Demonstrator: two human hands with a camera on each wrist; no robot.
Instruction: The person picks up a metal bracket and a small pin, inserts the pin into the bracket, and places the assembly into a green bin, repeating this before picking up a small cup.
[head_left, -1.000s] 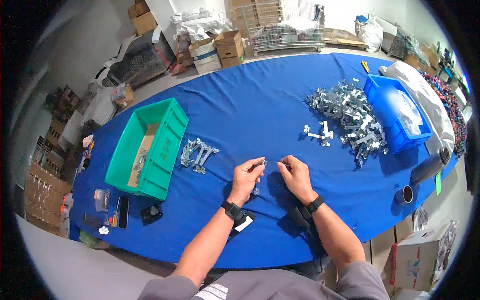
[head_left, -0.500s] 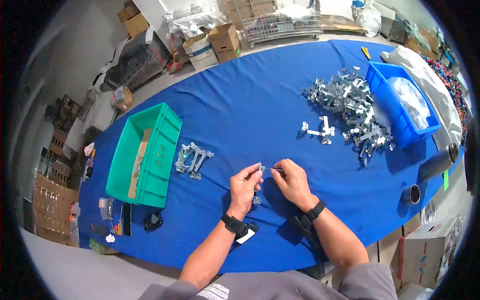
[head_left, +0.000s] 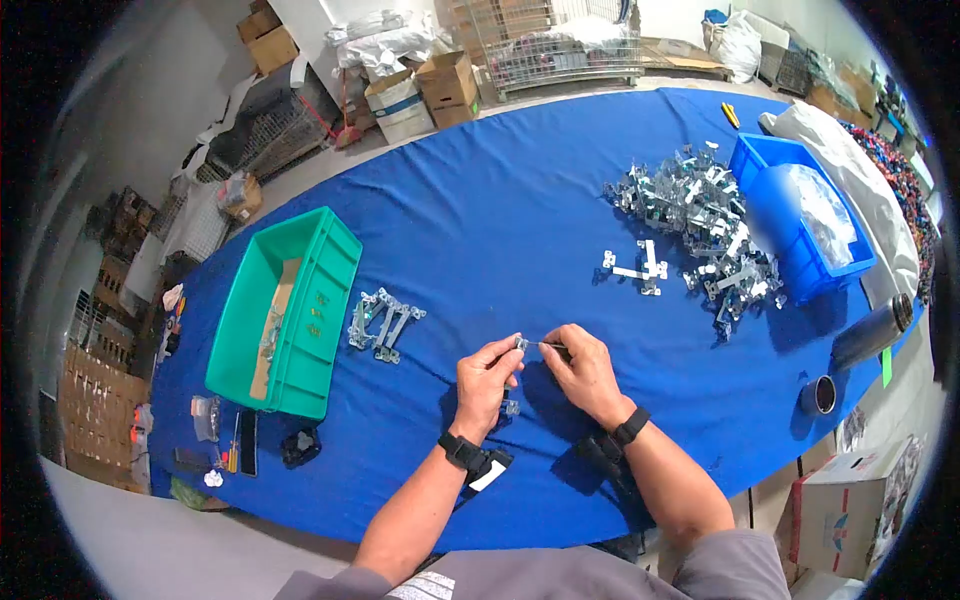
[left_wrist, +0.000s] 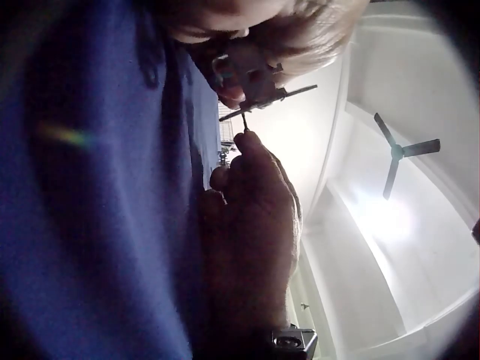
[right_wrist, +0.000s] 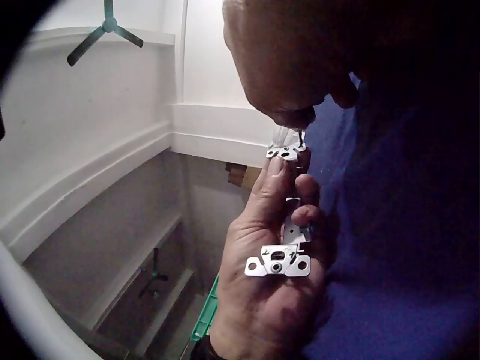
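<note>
**Hands and work.** The left hand [head_left: 487, 378] is curled around a stamped sheet-metal bracket [right_wrist: 279, 264]. One perforated end plate lies against the palm, and the other end is pinched at the fingertips. The right hand [head_left: 585, 368] is closed in a fine pinch on a thin dark pin [right_wrist: 301, 139]. The pin's tip meets the bracket's upper end, so the two hands nearly touch, raised just above the blue cloth [head_left: 520, 230].

**Handling, as judged.**
- **Bracket:** It appears light, rigid and thin, with a smooth plated finish that is likely to be slippery. Its stamped edges may be sharp.
- **Best hold:** Grip across a flat end plate or along the strip, keeping the holes clear.
- **Pin:** It is very small and easily dropped, and only a fingertip pinch suits it.

**Surroundings.**
- A loose bracket [head_left: 511, 407] lies on the cloth just beside the left hand, on the near side.
- Farther left, a small group of brackets [head_left: 383, 322] lies beside a green bin [head_left: 335, 290].
- Well apart to the far right, a heap of brackets [head_left: 695, 215] rests against a blue bin [head_left: 760, 185].
- A steel flask [head_left: 868, 335] lies near the table's right edge.
</note>
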